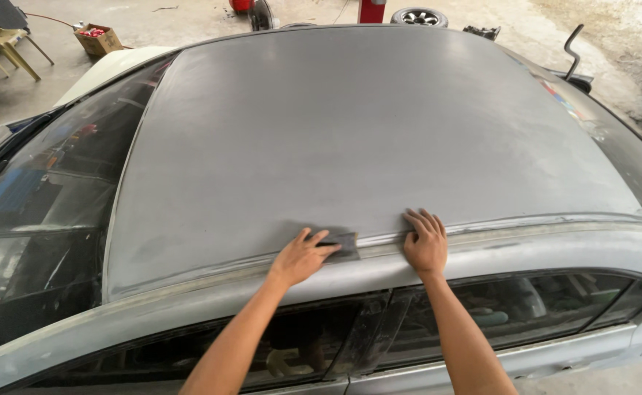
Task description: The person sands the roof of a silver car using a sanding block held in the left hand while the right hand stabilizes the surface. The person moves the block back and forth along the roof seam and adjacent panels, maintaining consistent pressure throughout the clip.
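Where the grey sanded car roof [365,132] meets its near edge, the left hand [300,257] lies flat with fingers spread, pressing a dark sheet of sandpaper [344,244] onto the roof gutter [526,228]. Just beside it, the right hand [425,244] rests open, fingers together, gripping nothing, palm on the same edge above the side window [548,301].

You work in soft, even daylight, brightest on the floor [628,29] at top right, with dull sheen across the roof [350,132], faint shadows, sharp focus and wide-angle bending at the edges.
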